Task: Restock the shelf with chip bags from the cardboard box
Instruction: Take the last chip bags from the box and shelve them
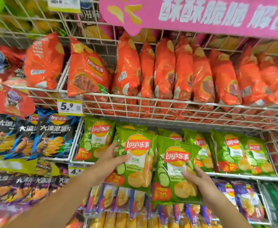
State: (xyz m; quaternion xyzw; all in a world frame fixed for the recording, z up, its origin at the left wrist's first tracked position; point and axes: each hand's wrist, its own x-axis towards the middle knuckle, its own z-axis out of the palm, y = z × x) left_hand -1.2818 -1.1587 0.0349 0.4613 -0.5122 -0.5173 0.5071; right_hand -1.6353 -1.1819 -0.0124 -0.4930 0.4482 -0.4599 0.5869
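Observation:
I hold two green cucumber chip bags up in front of the middle wire shelf [233, 176]. My left hand [109, 159] grips the left green bag [135, 159] by its left edge, thumb on the front. A second green bag [176, 171] is held by my right hand [200, 183] at its lower right side. Behind them several more green bags [238, 152] stand in a row on that shelf. The cardboard box is out of sight.
Red chip bags [164, 69] fill the wire basket above, under a pink sign [200, 14]. Dark blue bags [52, 135] stand to the left, purple-blue bags [240, 198] on the shelf below. Yellow price tags [69, 106] hang on the basket fronts.

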